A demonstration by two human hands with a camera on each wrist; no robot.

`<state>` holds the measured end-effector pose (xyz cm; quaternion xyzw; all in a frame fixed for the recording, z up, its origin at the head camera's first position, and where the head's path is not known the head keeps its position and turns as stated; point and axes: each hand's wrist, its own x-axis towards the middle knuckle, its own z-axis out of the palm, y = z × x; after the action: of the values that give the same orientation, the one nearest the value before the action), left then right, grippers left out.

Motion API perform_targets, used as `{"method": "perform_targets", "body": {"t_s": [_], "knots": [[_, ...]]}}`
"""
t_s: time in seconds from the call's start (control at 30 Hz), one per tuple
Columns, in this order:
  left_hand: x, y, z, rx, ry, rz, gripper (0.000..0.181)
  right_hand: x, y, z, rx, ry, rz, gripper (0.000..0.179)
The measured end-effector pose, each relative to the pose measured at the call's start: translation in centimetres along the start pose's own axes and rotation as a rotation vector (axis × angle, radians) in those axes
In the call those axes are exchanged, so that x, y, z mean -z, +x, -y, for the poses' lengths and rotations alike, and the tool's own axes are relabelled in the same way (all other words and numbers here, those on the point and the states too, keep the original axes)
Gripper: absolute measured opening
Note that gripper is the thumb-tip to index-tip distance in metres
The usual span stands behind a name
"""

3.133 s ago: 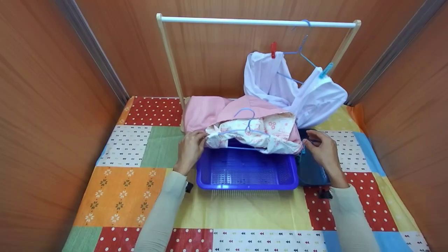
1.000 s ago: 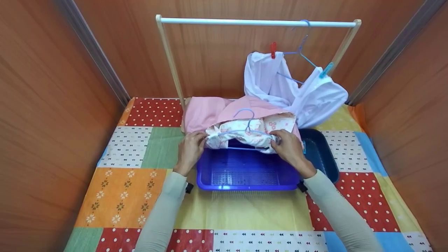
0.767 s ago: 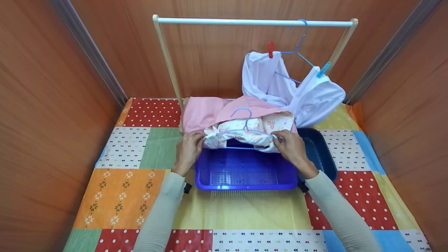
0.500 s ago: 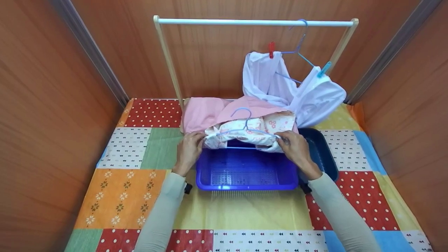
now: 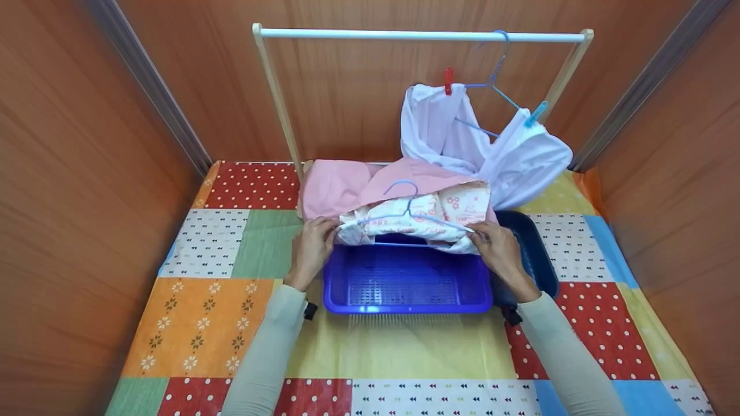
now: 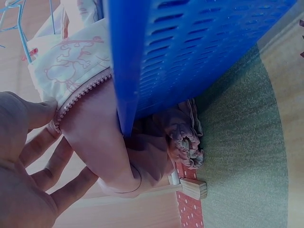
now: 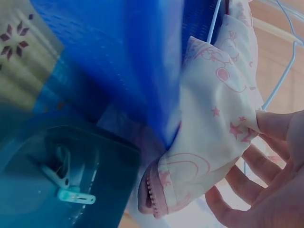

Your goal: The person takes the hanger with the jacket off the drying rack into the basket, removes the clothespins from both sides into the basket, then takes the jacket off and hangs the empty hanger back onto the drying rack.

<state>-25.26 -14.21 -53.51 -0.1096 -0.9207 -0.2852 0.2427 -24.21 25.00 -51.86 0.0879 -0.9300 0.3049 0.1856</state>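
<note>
A pink garment (image 5: 335, 185), its white printed lining (image 7: 216, 95) showing, lies over the back of the blue basket (image 5: 404, 309). A thin blue wire hanger (image 5: 409, 209) rests on the lining with its hook upward. At the left end, my left hand (image 5: 312, 251) pinches the garment's edge; the left wrist view shows thumb and forefinger on the zip teeth (image 6: 80, 97). My right hand (image 5: 500, 251) pinches the lining at the hanger's right end, thumb against the cloth in the right wrist view. Part of the garment hangs behind the basket.
A rack (image 5: 358, 34) stands behind. From its right side a white garment (image 5: 514, 167) hangs on a hanger, held by a red clothespin (image 5: 448, 81) and a teal clothespin (image 5: 536, 114). Right of the basket sits a dark tray (image 5: 540, 260) with a teal clothespin (image 7: 71, 195) inside.
My right hand came from over the dark tray to the lining, then moved rightward, drawing the cloth out along the hanger's right arm. The left hand has stayed at the left edge.
</note>
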Motion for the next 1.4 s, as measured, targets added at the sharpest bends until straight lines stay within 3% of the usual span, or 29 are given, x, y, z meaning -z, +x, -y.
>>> {"method": "perform_targets", "body": {"t_s": [0.4,1.03,1.4], "knots": [[-0.1,-0.1,0.1,0.001,-0.01,0.015,0.013,0.4,-0.6,-0.7,-0.164,-0.04,0.023,0.02],[0.1,-0.1,-0.4,0.021,-0.033,0.038,0.014,0.6,-1.0,-1.9,-0.231,0.001,-0.005,0.022],[-0.2,-0.2,-0.2,-0.005,-0.056,0.013,0.014,0.4,-0.9,-2.6,-0.278,0.109,-0.039,0.023]]}}
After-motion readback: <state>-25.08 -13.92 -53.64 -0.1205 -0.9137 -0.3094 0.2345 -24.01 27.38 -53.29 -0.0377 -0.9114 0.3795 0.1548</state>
